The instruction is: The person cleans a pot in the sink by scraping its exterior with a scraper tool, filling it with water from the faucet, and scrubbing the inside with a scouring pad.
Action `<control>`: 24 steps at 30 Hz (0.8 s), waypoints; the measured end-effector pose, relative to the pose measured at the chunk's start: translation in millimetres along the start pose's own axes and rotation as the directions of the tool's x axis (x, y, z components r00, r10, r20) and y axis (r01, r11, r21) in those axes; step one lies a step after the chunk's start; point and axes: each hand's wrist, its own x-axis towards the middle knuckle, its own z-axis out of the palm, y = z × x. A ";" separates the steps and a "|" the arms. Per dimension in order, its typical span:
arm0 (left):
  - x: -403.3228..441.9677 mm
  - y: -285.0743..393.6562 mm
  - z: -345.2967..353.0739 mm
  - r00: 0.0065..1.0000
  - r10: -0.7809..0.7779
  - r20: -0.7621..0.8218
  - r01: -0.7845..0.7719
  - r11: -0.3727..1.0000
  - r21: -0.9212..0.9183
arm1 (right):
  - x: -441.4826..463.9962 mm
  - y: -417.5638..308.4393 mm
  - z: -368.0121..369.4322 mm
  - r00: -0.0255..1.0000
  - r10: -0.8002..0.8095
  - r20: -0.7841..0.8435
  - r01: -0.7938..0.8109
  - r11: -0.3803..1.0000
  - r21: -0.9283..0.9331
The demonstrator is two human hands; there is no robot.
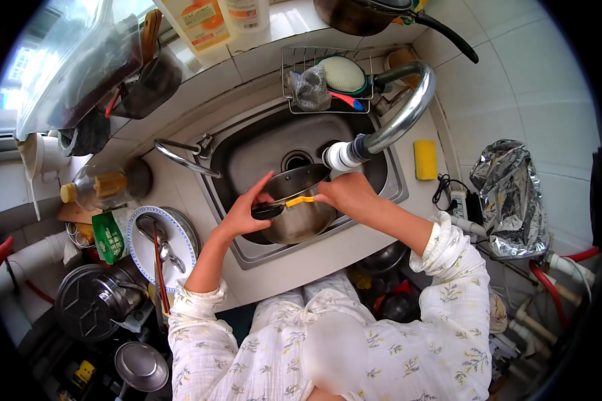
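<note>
1. Sleeves [456, 264], white with a leaf print, lie gathered at both forearms, nearest the viewer; just beyond runs the pale front strip of the worktop [261, 284].
2. Left hand [242, 212] is at the pot's nine o'clock, its fingers grasping the pot by the black handle [267, 211], one finger stretched up toward the rim.
3. Right hand [351, 192] is between two and three o'clock, its fingers pinching the end of a yellow tool [299, 200] at the rim; some fingertips are hidden.
4. Metal pot [297, 227] is tilted, its mouth facing away, over the near part of the sink [257, 144]. Whether it rests on the bottom cannot be told.
5. White bowl [134, 248], blue-rimmed, sits between eight and nine o'clock, with spoons [172, 259] and red chopsticks [159, 271].
6. Drain [296, 160] shows at twelve o'clock; the big tap's [424, 90] white spout hangs between one and two.
7. Yellow sponge [425, 160] lies between two and three o'clock, well apart from the pot.
8. Wire basket [287, 90], toward half past twelve, carries a mesh scrubber [310, 88].
</note>
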 end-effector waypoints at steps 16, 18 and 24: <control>-18.4 -21.2 2.1 0.971 -0.064 -0.232 0.095 0.987 0.126 | -22.2 1.0 7.8 0.999 0.000 -0.042 0.013 0.956 0.292; -17.1 -25.2 3.1 0.966 -0.030 -0.257 0.068 0.988 0.137 | -19.7 1.8 6.7 1.000 0.020 -0.021 -0.015 0.975 0.223; -16.2 -21.4 7.6 0.958 -0.043 -0.282 0.072 0.993 0.095 | 3.9 -13.3 18.6 0.998 0.044 -0.039 -0.037 0.984 0.176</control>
